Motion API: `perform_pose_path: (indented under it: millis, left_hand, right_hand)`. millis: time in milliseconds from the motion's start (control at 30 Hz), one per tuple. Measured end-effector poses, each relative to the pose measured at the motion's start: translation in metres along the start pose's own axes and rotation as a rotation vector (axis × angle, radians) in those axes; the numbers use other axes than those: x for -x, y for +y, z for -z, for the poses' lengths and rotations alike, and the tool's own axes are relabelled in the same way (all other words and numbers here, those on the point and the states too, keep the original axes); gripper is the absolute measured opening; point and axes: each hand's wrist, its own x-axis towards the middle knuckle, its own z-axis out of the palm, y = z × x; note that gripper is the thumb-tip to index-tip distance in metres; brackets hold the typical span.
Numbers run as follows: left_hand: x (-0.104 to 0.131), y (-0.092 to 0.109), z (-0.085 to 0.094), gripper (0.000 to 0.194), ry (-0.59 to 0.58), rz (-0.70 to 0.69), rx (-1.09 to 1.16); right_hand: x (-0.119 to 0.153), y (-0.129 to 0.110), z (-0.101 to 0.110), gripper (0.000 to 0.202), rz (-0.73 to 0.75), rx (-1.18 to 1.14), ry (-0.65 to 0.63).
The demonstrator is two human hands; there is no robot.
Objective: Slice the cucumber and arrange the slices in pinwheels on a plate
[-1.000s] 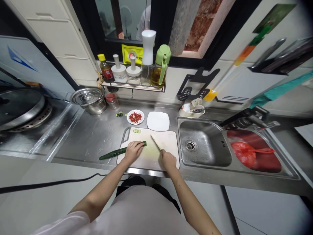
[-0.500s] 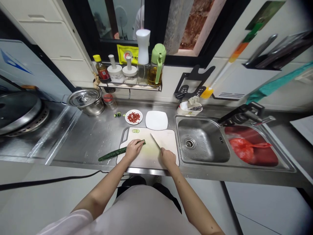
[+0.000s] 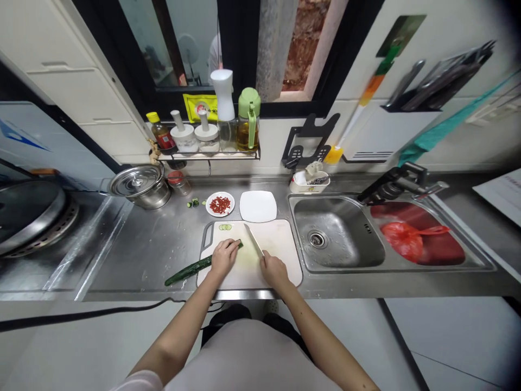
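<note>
My left hand (image 3: 224,257) is closed over a long green cucumber (image 3: 187,273), near its cut end. The cucumber lies slanted across the left part of a white cutting board (image 3: 280,239), and its far end sticks out over the steel counter. In my right hand (image 3: 274,270) is a knife (image 3: 254,240), held by the handle, with the blade pointing away from me just right of the cut end. A small gap shows between blade and cucumber. A few thin cucumber slices (image 3: 225,227) lie overlapped at the board's upper left.
Behind the board stand a plate of chopped red pieces (image 3: 220,204) and a white square plate (image 3: 258,206). Cucumber scraps (image 3: 192,203) lie near a lidded steel pot (image 3: 142,187). To the right is a sink (image 3: 337,231); a red bag (image 3: 402,240) sits in the second basin.
The knife in my right hand has moved a little left, closer to the cucumber's cut end. My left hand keeps its hold. The whole view has shifted slightly.
</note>
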Motion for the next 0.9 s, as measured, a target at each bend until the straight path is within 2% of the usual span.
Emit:
perform_pose_path:
  millis: [200, 500, 900]
  left_hand:
    - [-0.004, -0.001, 0.001, 0.028, -0.049, 0.001, -0.028]
    - [-0.007, -0.003, 0.001, 0.027, -0.078, -0.004, -0.042]
    - [-0.009, 0.001, 0.005, 0.028, -0.108, -0.003, -0.061]
  right_hand:
    - [0.002, -0.012, -0.010, 0.033, 0.053, 0.006, -0.002]
    - [-0.001, -0.023, -0.004, 0.031, 0.080, 0.042, 0.002]
    - [-0.002, -0.029, -0.015, 0.034, 0.081, 0.017, 0.031]
